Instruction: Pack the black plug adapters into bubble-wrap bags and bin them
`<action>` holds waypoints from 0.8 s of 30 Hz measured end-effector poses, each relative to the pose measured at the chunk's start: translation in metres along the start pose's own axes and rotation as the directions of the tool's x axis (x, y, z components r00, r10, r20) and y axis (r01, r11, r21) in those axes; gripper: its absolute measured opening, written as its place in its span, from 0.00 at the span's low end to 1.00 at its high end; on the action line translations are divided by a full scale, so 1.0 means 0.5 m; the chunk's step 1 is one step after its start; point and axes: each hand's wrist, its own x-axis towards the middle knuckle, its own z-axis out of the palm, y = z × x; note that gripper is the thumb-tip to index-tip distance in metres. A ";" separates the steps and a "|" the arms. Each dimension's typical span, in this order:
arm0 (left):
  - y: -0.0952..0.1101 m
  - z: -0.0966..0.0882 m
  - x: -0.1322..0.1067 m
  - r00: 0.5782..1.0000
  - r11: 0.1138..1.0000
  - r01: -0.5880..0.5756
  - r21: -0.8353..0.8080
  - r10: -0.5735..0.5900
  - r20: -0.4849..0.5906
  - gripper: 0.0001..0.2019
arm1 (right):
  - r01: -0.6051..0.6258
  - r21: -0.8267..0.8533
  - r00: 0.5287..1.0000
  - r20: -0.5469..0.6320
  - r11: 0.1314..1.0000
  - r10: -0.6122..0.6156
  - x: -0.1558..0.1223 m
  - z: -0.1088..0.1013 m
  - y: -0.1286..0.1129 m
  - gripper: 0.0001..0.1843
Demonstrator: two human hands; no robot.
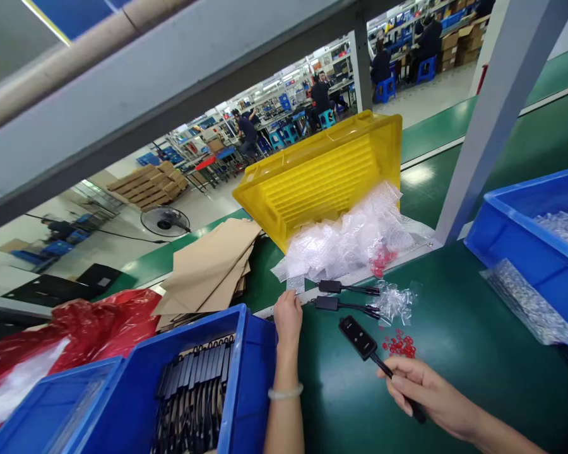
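Note:
My right hand (414, 388) is closed around the cable of a small black controller (358, 337), whose flat face with small buttons and markings points up. My left hand (288, 315) reaches to the far edge of the green bench, its fingertips pinched on the corner of a clear bubble-wrap bag (295, 284). That bag lies at the front of a loose pile of bubble-wrap bags (345, 243). Two more black controllers with cables (327, 303) rest on the bench between my hands. Beside them are small clear plastic pieces (395, 302) and red rings (401, 344).
A tilted yellow crate (326, 170) stands behind the bags. At left, a blue bin (258, 353) holds rows of black cabled units, near brown cardboard sheets (208, 265) and red plastic (104, 325). Another blue bin (525, 233) and a grey post (497, 120) stand at right.

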 end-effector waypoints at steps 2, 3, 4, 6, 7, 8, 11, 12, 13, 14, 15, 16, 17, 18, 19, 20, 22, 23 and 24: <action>0.000 0.011 0.059 0.997 0.995 0.003 0.095 -0.010 0.074 0.08 | -0.001 0.012 1.000 0.018 1.000 0.001 -0.004 0.004 0.006 0.26; 0.003 0.016 0.081 0.994 0.991 0.007 0.137 -0.022 0.107 0.09 | -0.001 0.016 1.000 0.029 1.000 0.000 -0.005 0.006 0.010 0.27; 0.005 0.020 0.098 0.990 0.985 0.012 0.174 -0.036 0.133 0.10 | 0.000 0.022 0.999 0.038 1.000 -0.001 -0.006 0.008 0.013 0.27; 0.011 0.027 0.121 0.985 0.974 0.020 0.227 -0.059 0.164 0.12 | 0.003 0.035 0.998 0.055 0.999 -0.005 -0.005 0.009 0.018 0.27; 0.014 0.029 0.127 0.984 0.970 0.023 0.242 -0.065 0.167 0.13 | 0.002 0.042 0.998 0.057 0.999 -0.005 -0.005 0.009 0.019 0.27; 0.017 0.028 0.130 0.985 0.968 0.024 0.249 -0.066 0.162 0.13 | 0.002 0.049 0.998 0.055 0.999 -0.004 -0.005 0.009 0.019 0.27; 0.030 0.010 0.117 0.994 0.975 0.026 0.222 -0.048 0.095 0.09 | 0.011 0.055 0.999 0.045 0.998 -0.013 -0.006 0.006 0.014 0.28; 0.034 -0.002 0.105 0.998 0.980 0.030 0.198 -0.042 0.056 0.08 | 0.015 0.052 0.999 0.046 0.999 -0.018 -0.007 0.005 0.012 0.29; 0.037 -0.018 0.087 0.999 0.985 0.035 0.168 -0.038 0.013 0.06 | 0.020 0.049 0.999 0.046 0.999 -0.022 -0.008 0.004 0.009 0.28; 0.039 -0.035 0.065 0.999 0.991 0.040 0.130 -0.036 -0.029 0.05 | 0.024 0.046 0.999 0.045 0.999 -0.027 -0.009 0.002 0.007 0.28; 0.039 -0.053 0.038 0.997 0.996 0.043 0.084 -0.038 -0.066 0.05 | 0.026 0.045 0.999 0.042 0.999 -0.028 -0.011 0.001 0.004 0.28; 0.037 -0.071 0.009 0.995 0.999 0.039 0.029 -0.036 -0.091 0.06 | 0.029 0.047 0.999 0.035 0.998 -0.030 -0.012 0.000 0.001 0.28; 0.032 -0.085 -0.023 0.994 0.999 0.031 -0.029 -0.034 -0.101 0.07 | 0.031 0.052 0.999 0.026 0.998 -0.032 -0.014 -0.001 -0.002 0.27; 0.025 -0.097 -0.055 0.995 0.996 0.021 -0.089 -0.030 -0.098 0.10 | 0.033 0.059 0.999 0.020 0.998 -0.034 -0.015 -0.001 -0.005 0.27; 0.016 -0.103 -0.087 0.996 0.990 0.017 -0.141 -0.029 -0.086 0.12 | 0.035 0.067 0.999 0.015 0.997 -0.036 -0.016 -0.002 -0.008 0.27; 0.007 -0.105 -0.115 0.997 0.983 0.020 -0.183 -0.033 -0.069 0.15 | 0.038 0.073 0.999 0.014 0.997 -0.039 -0.016 -0.002 -0.011 0.26; -0.009 -0.095 -0.163 0.997 0.973 0.054 -0.224 -0.063 -0.034 0.18 | 0.041 0.073 0.999 0.024 0.997 -0.042 -0.017 -0.004 -0.015 0.25; -0.015 -0.085 -0.182 0.995 0.972 0.081 -0.222 -0.090 -0.033 0.19 | 0.042 0.066 0.999 0.032 0.997 -0.044 -0.017 -0.005 -0.017 0.24; -0.018 -0.073 -0.198 0.991 0.972 0.108 -0.209 -0.121 -0.050 0.18 | 0.042 0.055 0.998 0.039 0.998 -0.044 -0.017 -0.006 -0.017 0.24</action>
